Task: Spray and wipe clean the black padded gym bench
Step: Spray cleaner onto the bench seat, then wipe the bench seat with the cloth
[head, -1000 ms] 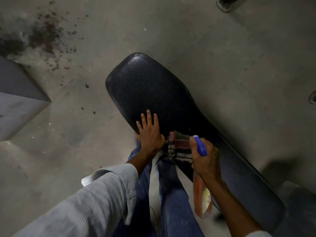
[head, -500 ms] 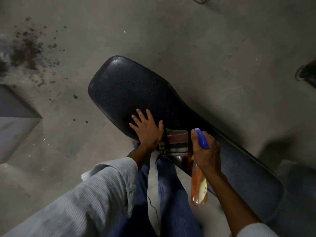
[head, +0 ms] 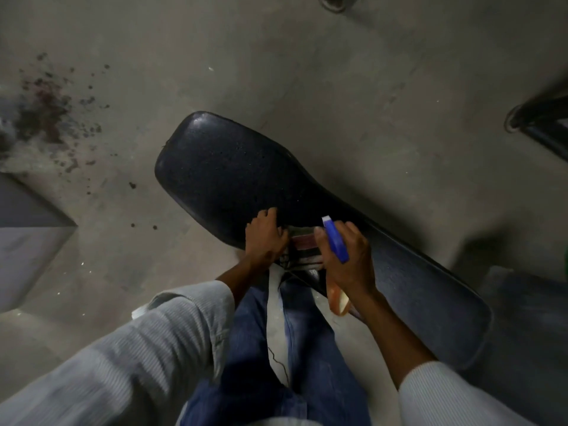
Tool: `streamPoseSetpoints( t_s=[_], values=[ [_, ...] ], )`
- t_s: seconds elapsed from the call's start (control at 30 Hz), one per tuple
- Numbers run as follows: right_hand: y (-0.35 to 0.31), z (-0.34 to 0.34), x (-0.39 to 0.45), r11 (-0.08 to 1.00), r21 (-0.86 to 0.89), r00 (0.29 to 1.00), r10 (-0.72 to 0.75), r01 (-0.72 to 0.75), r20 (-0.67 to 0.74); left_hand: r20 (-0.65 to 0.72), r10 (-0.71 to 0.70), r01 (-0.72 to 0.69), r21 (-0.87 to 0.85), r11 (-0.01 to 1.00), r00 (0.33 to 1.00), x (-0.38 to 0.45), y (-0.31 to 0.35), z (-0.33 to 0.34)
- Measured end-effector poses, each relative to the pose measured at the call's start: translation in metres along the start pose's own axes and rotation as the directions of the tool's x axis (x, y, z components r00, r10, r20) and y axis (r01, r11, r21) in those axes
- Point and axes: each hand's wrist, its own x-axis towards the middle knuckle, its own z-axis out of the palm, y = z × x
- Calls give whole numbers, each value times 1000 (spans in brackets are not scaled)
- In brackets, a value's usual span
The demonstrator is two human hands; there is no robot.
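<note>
Concrete floor point(head: 368, 87) all round. Dark stain w/ speckles point(head: 46, 115) far left. Grey slab or block point(head: 27, 241) at left edge, corner pointing right. Dark metal foot point(head: 534, 118) at right edge, another bit of something point(head: 333, 1) at far top edge; can't tell what either belongs to. Small green sliver at right edge, unclear. Person's legs in blue jeans point(head: 307, 348) near centre, pale ribbed sleeves point(head: 138, 348) on both arms.

Black padded bench point(head: 233, 173) (the worktop) runs diagonally from far left to near right, wide rounded end far left, fine droplets or speckle on the pad. Nothing lying on its wide end.

Striped cloth point(head: 302, 241) lies on the bench's near edge, between the two hands, part hidden by both.

Left hand point(head: 266, 238): fingers curled, grip bunched on the cloth's left edge, knuckles on the pad.

Right hand point(head: 344, 259): grip closed round the neck of a spray bottle point(head: 336, 244), blue head pointing far-left, white nozzle tip up. Orange bottle body hangs below the hand, by the bench's near edge. Whether a finger is on the trigger: can't tell.
</note>
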Motion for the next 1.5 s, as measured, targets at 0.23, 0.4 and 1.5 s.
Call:
streamPoseSetpoints(
  t_s=[0.23,0.4,1.5],
  values=[
    [-5,-38,-7,1000,19,987,-9,12,-158,360,325,-314,-90,945,875,-32,53,9],
    [14,-47,-31,991,-26,928,115,-133,-353,375,446,-447,-90,890,813,-48,97,30],
    [67,-25,-66,712,549,682,661,-438,-312,471,490,-602,118,790,734,-40,109,70]
  ],
)
